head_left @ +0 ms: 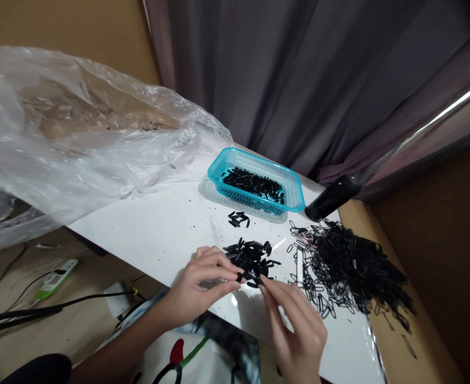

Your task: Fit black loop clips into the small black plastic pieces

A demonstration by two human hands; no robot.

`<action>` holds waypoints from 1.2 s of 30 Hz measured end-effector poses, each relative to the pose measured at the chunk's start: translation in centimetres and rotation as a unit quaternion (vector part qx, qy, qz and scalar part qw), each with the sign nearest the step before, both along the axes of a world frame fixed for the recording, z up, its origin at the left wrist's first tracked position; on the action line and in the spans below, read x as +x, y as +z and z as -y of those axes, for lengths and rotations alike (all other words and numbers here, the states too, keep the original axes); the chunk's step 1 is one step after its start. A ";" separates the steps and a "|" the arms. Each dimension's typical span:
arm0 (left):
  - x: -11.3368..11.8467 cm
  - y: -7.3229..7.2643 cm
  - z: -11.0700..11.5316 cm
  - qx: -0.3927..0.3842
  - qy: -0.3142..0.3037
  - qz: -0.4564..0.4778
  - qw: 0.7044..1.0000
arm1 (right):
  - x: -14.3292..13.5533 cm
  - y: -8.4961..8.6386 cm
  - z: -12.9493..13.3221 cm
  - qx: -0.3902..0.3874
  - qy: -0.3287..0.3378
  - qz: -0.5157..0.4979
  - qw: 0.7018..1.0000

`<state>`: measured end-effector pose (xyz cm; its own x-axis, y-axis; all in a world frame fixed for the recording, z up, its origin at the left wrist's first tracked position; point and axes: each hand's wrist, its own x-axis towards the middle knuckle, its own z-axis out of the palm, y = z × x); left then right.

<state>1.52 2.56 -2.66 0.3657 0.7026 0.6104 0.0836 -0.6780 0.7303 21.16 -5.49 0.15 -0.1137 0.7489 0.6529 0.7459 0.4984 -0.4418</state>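
My left hand (206, 280) pinches a small black piece (240, 277) between thumb and fingertips. From the other side, my right hand (293, 322) closes its thumb and fingertips on a thin black end of what appears to be the same piece. Its exact kind is too small to make out. Just beyond the fingertips lies a heap of short black pieces (251, 249) on the white tabletop (146, 240). To the right spreads a large tangled pile of thin black loops (350, 266), some hanging over the table's edge.
A blue perforated basket (296, 189) holding many black pieces stands behind the heap on a pale tray (208, 193). Beside it is a black cylindrical object (333, 198). Clear plastic sheeting (110, 165) covers the left. Cables and a green-white power strip (58, 278) lie below.
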 end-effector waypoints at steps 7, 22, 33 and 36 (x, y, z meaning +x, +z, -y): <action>0.1 -0.1 -0.2 0.020 0.015 -0.006 1.000 | 0.3 1.1 0.5 -0.013 0.032 0.058 0.998; 0.2 0.0 -0.1 0.054 0.025 -0.020 0.998 | 0.3 1.2 0.3 -0.044 0.027 0.053 0.997; 0.3 0.3 -0.1 0.036 0.025 -0.022 0.999 | 0.3 1.1 0.2 -0.060 0.047 0.002 0.997; 0.3 0.3 0.0 0.020 0.031 -0.030 0.999 | 0.0 1.2 0.4 -0.067 0.064 -0.018 0.996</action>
